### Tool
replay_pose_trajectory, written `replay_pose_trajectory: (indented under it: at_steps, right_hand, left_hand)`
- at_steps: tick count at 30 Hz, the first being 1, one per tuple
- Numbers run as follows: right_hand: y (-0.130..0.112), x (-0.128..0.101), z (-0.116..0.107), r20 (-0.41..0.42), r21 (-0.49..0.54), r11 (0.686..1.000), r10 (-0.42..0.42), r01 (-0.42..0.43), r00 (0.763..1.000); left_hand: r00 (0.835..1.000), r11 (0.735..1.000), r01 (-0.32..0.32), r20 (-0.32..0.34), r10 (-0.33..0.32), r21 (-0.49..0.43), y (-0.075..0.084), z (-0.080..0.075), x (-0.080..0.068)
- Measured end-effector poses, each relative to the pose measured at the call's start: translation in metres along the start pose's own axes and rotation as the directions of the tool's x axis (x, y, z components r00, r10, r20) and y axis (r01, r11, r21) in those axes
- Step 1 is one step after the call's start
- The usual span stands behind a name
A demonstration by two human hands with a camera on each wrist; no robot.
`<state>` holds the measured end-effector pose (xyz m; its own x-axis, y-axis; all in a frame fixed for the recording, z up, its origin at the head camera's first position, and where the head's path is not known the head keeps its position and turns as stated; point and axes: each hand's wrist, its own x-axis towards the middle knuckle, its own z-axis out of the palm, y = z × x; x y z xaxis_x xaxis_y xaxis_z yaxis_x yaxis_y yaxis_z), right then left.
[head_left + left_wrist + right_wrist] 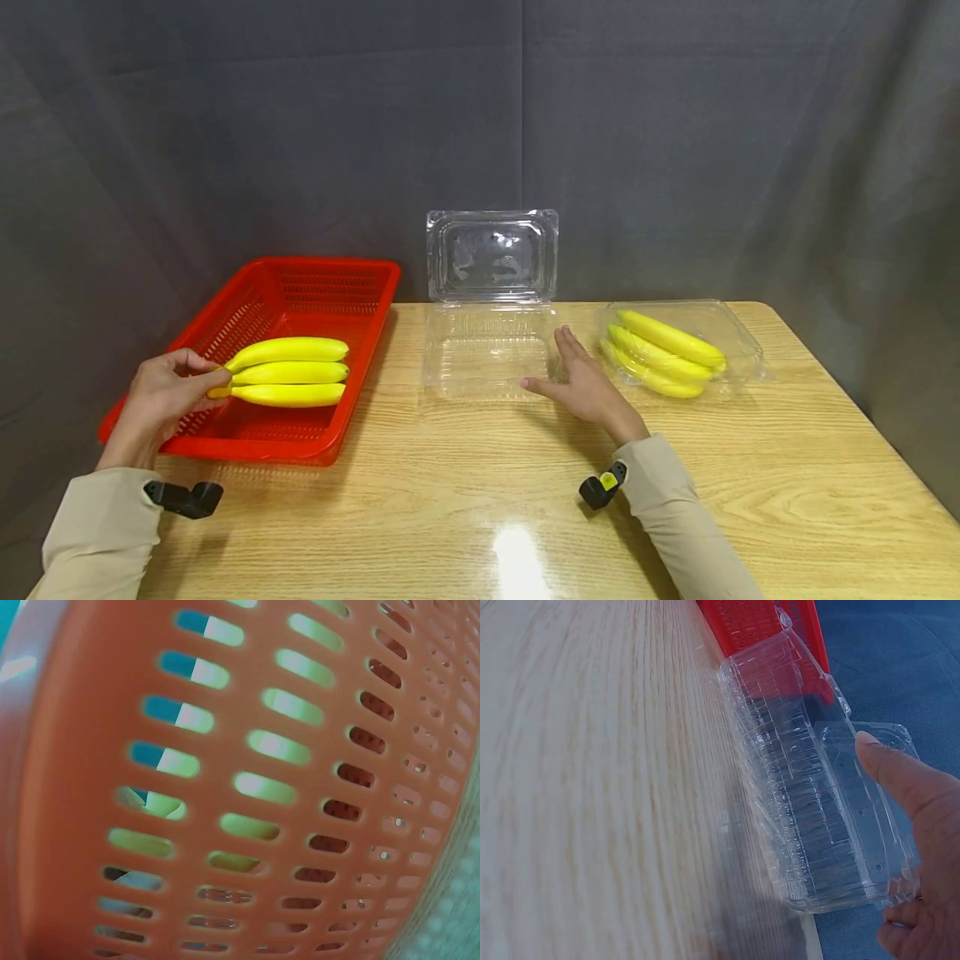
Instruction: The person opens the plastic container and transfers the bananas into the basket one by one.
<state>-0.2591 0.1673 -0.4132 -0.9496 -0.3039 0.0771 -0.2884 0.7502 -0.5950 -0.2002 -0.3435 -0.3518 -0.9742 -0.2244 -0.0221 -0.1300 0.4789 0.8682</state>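
One shut clamshell (682,350) at centre right already holds bananas; the open clamshell (487,350) (mid-frame) looks unfilled. The left hand (161,396) pinches the banana bunch (288,371) in the red basket (300,279) at left; the right hand (585,383), fingers relaxed, rests beside the open one.

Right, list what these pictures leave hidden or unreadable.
- Left hand and its banana bunch: missing from the left wrist view, which the red basket wall fills, blurred.
- Bunch's stem end: head view, covered by fingers.
- Closed container's bananas: count unclear in head view through glare.
- Right hand: right wrist view, cut by the edge.
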Motion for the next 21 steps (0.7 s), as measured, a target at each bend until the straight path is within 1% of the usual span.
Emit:
replay_pose_trajectory:
  at_steps: [5, 13, 21]
  right_hand:
    - [0.0, -0.0003, -0.0001, 0.0, -0.001, 1.0, 0.0, 0.0, 1.0]
    - [-0.0018, 0.0007, 0.0002, 0.002, -0.005, 1.0, -0.002, 0.002, 1.0]
    - [-0.0025, -0.0015, -0.0011, 0.01, 0.005, 1.0, -0.001, 0.001, 1.0]
  left_hand:
    - [1.0, 1.0, 0.009, 0.02, -0.009, -0.015, -0.0013, -0.0006, 0.0026]
    - [0.999, 0.999, -0.029, 0.034, 0.03, -0.041, -0.0037, -0.002, 0.0028]
    - [0.999, 0.999, -0.015, 0.05, 0.017, -0.042, -0.0042, -0.0005, 0.0047]
